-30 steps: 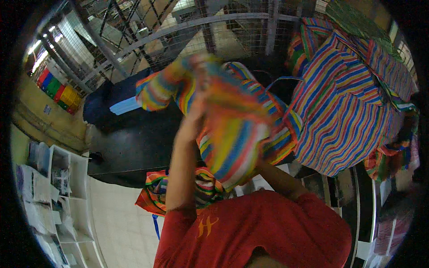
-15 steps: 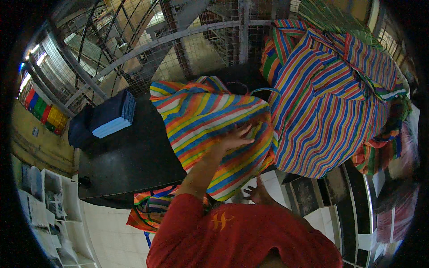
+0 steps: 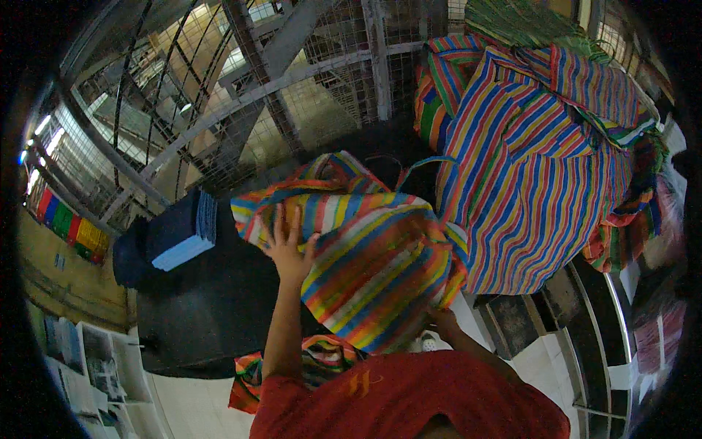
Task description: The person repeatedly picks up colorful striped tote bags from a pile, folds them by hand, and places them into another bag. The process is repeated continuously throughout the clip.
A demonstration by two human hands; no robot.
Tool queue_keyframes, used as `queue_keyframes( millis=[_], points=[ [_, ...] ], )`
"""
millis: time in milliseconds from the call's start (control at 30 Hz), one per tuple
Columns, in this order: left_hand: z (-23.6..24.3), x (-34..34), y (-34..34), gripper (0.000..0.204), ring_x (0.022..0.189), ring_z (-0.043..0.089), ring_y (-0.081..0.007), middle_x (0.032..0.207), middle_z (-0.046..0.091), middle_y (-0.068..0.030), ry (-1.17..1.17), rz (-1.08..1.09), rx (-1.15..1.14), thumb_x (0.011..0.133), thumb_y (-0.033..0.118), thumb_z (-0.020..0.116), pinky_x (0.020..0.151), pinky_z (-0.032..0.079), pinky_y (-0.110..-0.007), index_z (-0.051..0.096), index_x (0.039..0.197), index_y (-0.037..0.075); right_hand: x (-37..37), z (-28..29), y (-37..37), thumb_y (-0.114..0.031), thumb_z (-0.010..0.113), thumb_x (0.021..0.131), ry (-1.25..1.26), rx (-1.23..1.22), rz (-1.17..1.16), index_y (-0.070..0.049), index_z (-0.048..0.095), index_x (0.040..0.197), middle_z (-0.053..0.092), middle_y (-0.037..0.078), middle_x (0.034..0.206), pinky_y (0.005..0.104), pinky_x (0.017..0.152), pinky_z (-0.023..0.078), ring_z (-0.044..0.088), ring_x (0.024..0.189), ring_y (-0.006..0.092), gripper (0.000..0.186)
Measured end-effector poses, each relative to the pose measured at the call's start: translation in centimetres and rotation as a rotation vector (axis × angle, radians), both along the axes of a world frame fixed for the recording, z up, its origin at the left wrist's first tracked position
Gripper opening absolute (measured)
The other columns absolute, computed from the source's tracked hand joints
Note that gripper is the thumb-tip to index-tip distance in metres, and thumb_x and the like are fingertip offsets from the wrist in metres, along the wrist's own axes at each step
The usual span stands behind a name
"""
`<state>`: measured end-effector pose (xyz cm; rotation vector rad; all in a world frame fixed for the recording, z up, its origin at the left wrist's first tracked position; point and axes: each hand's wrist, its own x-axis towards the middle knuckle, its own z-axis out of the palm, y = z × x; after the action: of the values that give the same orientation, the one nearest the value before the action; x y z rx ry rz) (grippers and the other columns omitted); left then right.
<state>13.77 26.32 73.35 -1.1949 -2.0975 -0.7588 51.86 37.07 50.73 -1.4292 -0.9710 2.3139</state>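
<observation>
A bulging striped cloth bag [image 3: 373,274] in yellow, blue, orange and white leans over the near edge of a black table [image 3: 197,322]. My left hand [image 3: 289,245] lies against the upper left part of the bag, its fingers spread. At the bag's lower right edge is my right hand [image 3: 442,322], touching the cloth. The fingers of that hand are mostly hidden by the bag and the dim light. A thin bluish strap [image 3: 428,159] loops up behind the bag's top.
A larger sack [image 3: 526,183] with blue, red and yellow stripes stands close on the right. Folded dark blue fabric [image 3: 179,230] is stacked on the table's left. Wire mesh [image 3: 322,102] rises behind. An orange striped cloth [image 3: 245,380] hangs below the near edge; white shelves [image 3: 110,366] stand lower left.
My left hand has moved from the bag's middle to its upper left side. My right hand, spread below the bag before, has come up against its lower right edge. The bag has shifted and slumped nearer.
</observation>
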Motion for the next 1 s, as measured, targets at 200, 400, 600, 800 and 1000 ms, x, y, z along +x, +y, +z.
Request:
queue_keyframes(
  millis=[200, 400, 600, 800, 1000],
  points=[
    [-9.5, -8.5, 11.2, 0.071, 0.151, -0.003, -0.034, 0.164, 0.013, 0.0059, -0.424, -0.019, -0.441, 0.088, 0.058, 0.059, 0.101, 0.001, -0.083, 0.033, 0.151, 0.038, 5.0, -3.2, 0.6, -0.029, 0.064, 0.093, 0.171, 0.074, -0.031, -0.001, 0.055, 0.124, 0.066, 0.013, 0.103, 0.0413, 0.078, 0.057, 0.066, 0.09, 0.0245, 0.043],
    [-18.7, -13.5, 18.3, 0.079, 0.15, -0.005, -0.0371, 0.164, 0.005, 0.0127, -0.701, 0.064, -0.845, 0.083, 0.064, 0.059, 0.1, -0.004, -0.085, 0.028, 0.152, 0.041, 3.2, 4.3, -0.2, -0.022, 0.062, 0.094, 0.037, 0.186, 0.031, -0.008, 0.055, 0.127, 0.065, 0.008, 0.103, 0.0383, 0.071, 0.056, 0.066, 0.088, 0.0217, 0.037],
    [-15.3, -13.0, 17.3, 0.075, 0.15, 0.005, -0.0375, 0.163, 0.018, -0.0001, -0.702, -0.124, -0.843, 0.085, 0.064, 0.058, 0.1, 0.0, -0.084, 0.034, 0.151, 0.037, 4.4, 5.1, 3.2, -0.015, 0.06, 0.092, -0.065, 0.692, 0.165, -0.004, 0.058, 0.124, 0.065, 0.012, 0.107, 0.0431, 0.078, 0.054, 0.065, 0.093, 0.0274, 0.034],
    [-5.9, -6.8, 8.2, 0.08, 0.141, 0.035, -0.0363, 0.153, 0.036, -0.0197, -0.54, -0.408, -0.299, 0.088, 0.053, 0.065, 0.114, 0.03, -0.045, 0.031, 0.153, 0.02, 2.9, 12.2, 10.4, -0.015, 0.058, 0.088, 0.045, 0.286, -0.271, 0.002, 0.059, 0.115, 0.066, 0.014, 0.102, 0.0395, 0.083, 0.054, 0.065, 0.091, 0.0264, 0.031],
    [-14.3, -1.7, 6.4, 0.073, 0.133, 0.045, -0.0346, 0.144, 0.048, -0.0195, -0.975, -0.597, -0.451, 0.091, 0.049, 0.062, 0.111, 0.034, -0.04, 0.039, 0.149, 0.011, -0.7, 27.1, 9.2, -0.026, 0.059, 0.089, 0.335, 0.291, -0.156, -0.003, 0.06, 0.111, 0.067, 0.01, 0.098, 0.0391, 0.078, 0.056, 0.067, 0.083, 0.0255, 0.032]
  ],
)
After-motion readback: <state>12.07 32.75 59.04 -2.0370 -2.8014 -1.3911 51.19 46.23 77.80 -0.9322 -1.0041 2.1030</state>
